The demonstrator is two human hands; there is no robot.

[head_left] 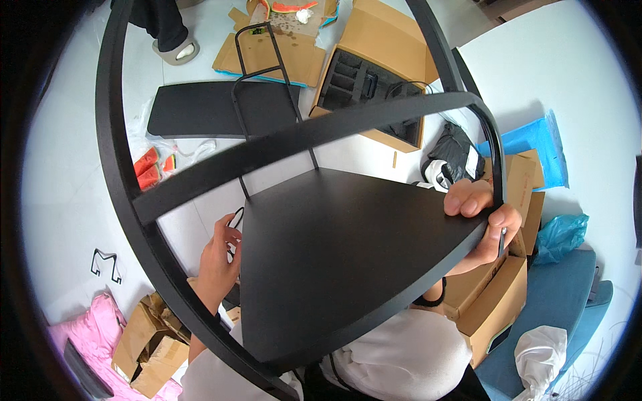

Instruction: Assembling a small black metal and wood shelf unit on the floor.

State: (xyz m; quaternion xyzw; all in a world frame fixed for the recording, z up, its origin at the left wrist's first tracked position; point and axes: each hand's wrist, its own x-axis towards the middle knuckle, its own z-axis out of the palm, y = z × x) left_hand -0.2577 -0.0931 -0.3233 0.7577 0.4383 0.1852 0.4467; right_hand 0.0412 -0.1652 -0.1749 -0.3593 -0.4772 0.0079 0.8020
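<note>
A large black metal frame with a curved crossbar rises around a black board, which lies across the middle of the view. My right hand is closed at the board's right corner, with fingers on its top and around its edge, against the thin frame post. Beside the board's left edge, my left hand has its fingers curled around a thin black bent-wire piece; the board hides part of it. Beyond the board stands a narrower black wire frame.
A second black board lies on the white floor near watermelon slices. An open carton with foam stands at the back. Cartons and a blue seat are at right. Another person's shoe shows far left; bent-wire hooks lie left.
</note>
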